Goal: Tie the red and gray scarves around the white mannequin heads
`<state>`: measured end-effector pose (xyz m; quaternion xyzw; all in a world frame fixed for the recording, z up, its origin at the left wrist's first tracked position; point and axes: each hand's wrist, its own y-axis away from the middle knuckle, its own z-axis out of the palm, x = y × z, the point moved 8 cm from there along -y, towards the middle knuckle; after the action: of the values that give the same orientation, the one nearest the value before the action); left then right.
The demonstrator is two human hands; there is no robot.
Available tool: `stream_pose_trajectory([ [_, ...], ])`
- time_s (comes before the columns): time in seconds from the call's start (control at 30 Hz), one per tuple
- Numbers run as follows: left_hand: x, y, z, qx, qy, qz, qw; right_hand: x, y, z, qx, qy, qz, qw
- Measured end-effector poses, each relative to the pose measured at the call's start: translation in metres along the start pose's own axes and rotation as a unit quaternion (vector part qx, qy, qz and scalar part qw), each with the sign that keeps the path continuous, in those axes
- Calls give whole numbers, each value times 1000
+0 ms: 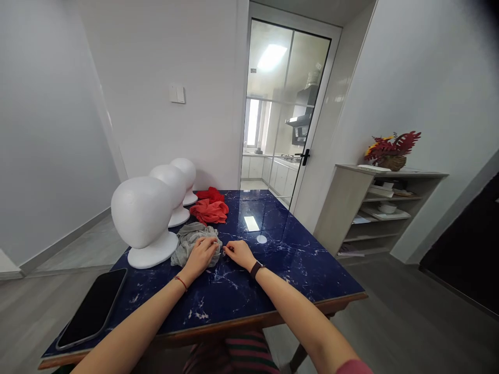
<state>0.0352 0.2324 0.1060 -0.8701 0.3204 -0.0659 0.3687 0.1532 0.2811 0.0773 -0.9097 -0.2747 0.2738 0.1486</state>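
A crumpled grey cloth (187, 241) lies on the blue marbled table. My left hand (203, 253) rests over its right side, the fingers bent and drawn together on the fabric. Just right of the cloth, my right hand (240, 253) is closed, thumb and fingers pinched low over the tabletop; whatever is between them is too small to make out. Behind the grey cloth lie a coral-red cloth (210, 210) and a darker red cloth (210, 195). Three white foam mannequin heads, the nearest head (142, 213) being largest in view, stand in a row to the left.
A black smartphone (93, 309) lies at the table's front left corner. The blue table (280, 280) has a wooden edge. Beyond it is a glass door (286, 104) to a kitchen. At right stands a shelf unit (351, 202) carrying a flower basket (393, 162).
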Motion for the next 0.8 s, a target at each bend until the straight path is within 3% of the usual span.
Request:
stream_pose_trajectory([
  [0.53,20,0,-9,16,20,62,998,-11,3,7,-36,-46,-51,997],
  [0.8,28,-3,-15,-25,83,73,994,-9,9,22,-80,-114,-62,988],
])
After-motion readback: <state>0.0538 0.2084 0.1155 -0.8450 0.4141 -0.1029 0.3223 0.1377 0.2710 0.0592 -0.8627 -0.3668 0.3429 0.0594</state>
